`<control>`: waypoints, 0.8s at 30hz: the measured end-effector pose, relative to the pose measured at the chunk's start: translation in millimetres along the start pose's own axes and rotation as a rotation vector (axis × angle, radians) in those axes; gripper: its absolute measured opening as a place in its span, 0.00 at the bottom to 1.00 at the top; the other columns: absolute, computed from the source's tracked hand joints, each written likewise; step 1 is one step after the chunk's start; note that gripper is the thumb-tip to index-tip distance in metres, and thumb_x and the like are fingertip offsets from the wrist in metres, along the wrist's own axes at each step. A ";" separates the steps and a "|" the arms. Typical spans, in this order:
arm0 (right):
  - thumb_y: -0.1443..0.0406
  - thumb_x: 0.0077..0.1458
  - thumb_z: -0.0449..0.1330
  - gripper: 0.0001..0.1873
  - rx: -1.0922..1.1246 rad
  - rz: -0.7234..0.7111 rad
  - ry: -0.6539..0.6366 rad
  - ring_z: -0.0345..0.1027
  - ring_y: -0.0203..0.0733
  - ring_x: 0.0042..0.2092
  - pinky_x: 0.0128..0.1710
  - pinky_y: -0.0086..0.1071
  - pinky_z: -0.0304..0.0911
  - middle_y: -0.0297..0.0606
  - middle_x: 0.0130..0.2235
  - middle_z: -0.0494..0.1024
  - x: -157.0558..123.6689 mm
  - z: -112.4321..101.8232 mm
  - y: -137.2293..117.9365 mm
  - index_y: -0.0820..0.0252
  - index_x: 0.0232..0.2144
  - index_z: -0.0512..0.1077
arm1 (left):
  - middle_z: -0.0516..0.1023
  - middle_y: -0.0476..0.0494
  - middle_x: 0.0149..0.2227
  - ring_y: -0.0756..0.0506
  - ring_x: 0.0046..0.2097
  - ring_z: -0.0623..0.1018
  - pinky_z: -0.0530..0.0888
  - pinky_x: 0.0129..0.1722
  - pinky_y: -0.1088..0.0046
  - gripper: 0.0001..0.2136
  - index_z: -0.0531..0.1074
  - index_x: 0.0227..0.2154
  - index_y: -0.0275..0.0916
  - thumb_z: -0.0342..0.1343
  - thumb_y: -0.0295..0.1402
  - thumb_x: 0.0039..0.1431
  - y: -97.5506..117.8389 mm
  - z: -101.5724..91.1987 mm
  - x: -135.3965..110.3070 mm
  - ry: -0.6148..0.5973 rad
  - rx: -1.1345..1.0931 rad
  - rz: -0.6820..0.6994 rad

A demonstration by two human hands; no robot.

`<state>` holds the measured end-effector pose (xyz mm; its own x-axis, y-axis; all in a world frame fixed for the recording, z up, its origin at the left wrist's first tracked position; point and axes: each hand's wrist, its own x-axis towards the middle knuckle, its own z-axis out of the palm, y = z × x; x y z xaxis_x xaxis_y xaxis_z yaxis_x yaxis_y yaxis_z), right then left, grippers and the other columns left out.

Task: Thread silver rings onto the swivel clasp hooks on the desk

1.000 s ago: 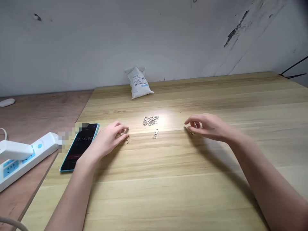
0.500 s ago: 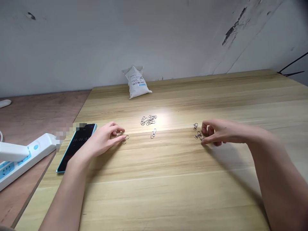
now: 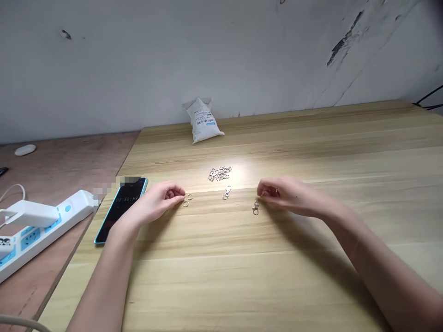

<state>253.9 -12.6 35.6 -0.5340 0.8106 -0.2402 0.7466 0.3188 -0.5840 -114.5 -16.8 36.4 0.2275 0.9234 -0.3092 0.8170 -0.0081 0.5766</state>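
Thumb and forefinger of my left hand are closed in a pinch on a small metal key ring, mostly hidden by the fingertips. Right beside them, two more key rings lie flat on the wooden table. My right hand is closed at the fingertips on a silver swivel snap hook, which hangs below them just over the table. Between the hands lies one snap hook with a ring on it. Behind that is a small pile of similar snap hooks.
A white plastic package stands against the wall at the back of the table. To the left are a phone showing a running timer and a white power strip with plugs and cables.
My right hand has moved left toward the middle, bringing a snap hook away from the small group on the right. My left fingers have closed at the key rings. The view has shifted slightly.
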 end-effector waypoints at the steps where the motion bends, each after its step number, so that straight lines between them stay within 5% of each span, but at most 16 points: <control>1: 0.63 0.58 0.54 0.06 0.018 -0.039 0.033 0.63 0.36 0.28 0.27 0.30 0.53 0.34 0.29 0.74 3.0 3.6 -2.3 0.56 0.31 0.71 | 0.78 0.45 0.31 0.47 0.31 0.74 0.69 0.29 0.73 0.15 0.76 0.35 0.40 0.55 0.46 0.57 -0.4 0.3 0.8 0.026 0.023 0.022; 8: 0.66 0.60 0.54 0.08 0.016 -0.139 0.114 0.62 0.35 0.28 0.28 0.29 0.54 0.34 0.28 0.73 13.3 17.8 -6.8 0.58 0.38 0.73 | 0.78 0.44 0.33 0.47 0.31 0.74 0.69 0.31 0.72 0.15 0.76 0.30 0.39 0.52 0.45 0.59 2.6 4.5 5.0 0.186 0.162 0.188; 12: 0.70 0.59 0.53 0.15 -0.001 -0.174 0.171 0.64 0.36 0.28 0.28 0.30 0.57 0.35 0.29 0.74 12.8 19.5 -8.4 0.59 0.46 0.73 | 0.79 0.45 0.31 0.47 0.31 0.76 0.72 0.31 0.73 0.13 0.75 0.33 0.39 0.53 0.42 0.60 11.8 14.3 3.8 0.211 0.010 0.208; 19: 0.71 0.57 0.56 0.09 -0.096 -0.199 0.224 0.65 0.34 0.29 0.28 0.28 0.57 0.36 0.32 0.74 16.8 27.5 -12.9 0.59 0.33 0.76 | 0.81 0.42 0.35 0.45 0.37 0.79 0.75 0.35 0.72 0.09 0.78 0.30 0.38 0.59 0.39 0.56 28.8 36.0 6.1 0.302 -0.248 0.291; 24: 0.65 0.61 0.56 0.08 -0.178 -0.249 0.288 0.64 0.32 0.27 0.27 0.27 0.54 0.36 0.34 0.74 17.8 36.4 -10.7 0.58 0.37 0.76 | 0.81 0.43 0.33 0.46 0.36 0.79 0.76 0.37 0.72 0.10 0.78 0.30 0.38 0.64 0.40 0.52 36.7 45.1 7.6 0.276 -0.427 0.253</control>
<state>221.9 -19.5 9.3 -0.5929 0.7943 0.1323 0.6793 0.5816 -0.4476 -58.9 -27.3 21.2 0.1944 0.9794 0.0549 0.4547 -0.1395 0.8797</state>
